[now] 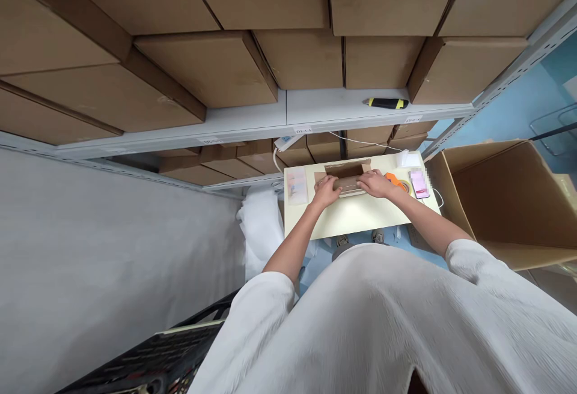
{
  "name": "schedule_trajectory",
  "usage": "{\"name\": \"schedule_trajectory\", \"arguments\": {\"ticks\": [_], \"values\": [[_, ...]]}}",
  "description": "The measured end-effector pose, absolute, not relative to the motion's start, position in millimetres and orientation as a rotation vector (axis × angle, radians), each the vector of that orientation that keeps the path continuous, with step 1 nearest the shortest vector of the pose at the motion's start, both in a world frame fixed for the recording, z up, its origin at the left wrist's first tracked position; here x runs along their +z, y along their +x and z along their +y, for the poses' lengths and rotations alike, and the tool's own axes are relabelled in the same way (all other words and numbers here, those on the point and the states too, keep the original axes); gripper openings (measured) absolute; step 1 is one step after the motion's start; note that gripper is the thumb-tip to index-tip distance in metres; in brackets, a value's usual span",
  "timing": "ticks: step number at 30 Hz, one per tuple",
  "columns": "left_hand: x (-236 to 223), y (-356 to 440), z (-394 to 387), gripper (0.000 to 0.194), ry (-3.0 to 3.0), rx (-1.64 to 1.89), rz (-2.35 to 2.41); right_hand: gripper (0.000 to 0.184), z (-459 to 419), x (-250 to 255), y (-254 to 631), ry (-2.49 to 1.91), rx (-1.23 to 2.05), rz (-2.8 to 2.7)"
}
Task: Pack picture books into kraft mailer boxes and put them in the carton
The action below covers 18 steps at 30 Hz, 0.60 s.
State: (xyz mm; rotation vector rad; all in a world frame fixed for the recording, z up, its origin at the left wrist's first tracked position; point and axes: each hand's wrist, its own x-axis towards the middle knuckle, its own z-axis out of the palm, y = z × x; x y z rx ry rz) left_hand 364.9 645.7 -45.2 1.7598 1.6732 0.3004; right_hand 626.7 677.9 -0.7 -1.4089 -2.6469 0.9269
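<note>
- white shirt [383, 316] closest, well this side of the fingers
- pale table [360, 217] under the fingers, shelf [252, 121] of brown cartons [297, 57] beyond them, blue floor [322, 262] showing on the near side
- big open carton [518, 196] off right of the fingers; small box [349, 184] is open too, inside too dark to tell
- box sits between left hand [326, 191] and right hand [375, 184], fingers curled over its near edge, orange tape dispenser [393, 180] just right of them
</note>
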Motion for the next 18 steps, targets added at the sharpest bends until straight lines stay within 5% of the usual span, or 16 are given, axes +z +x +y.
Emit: {"name": "schedule_trajectory", "arguments": {"ticks": [8,18], "values": [[-72,351,629,0.086,1.818,0.195,1.599,0.048,678,-12,659,-1.723,0.605,-2.676],[-92,354,622,0.099,1.866,0.359,1.589,0.133,709,-45,648,-1.772,0.775,-2.767]]}}
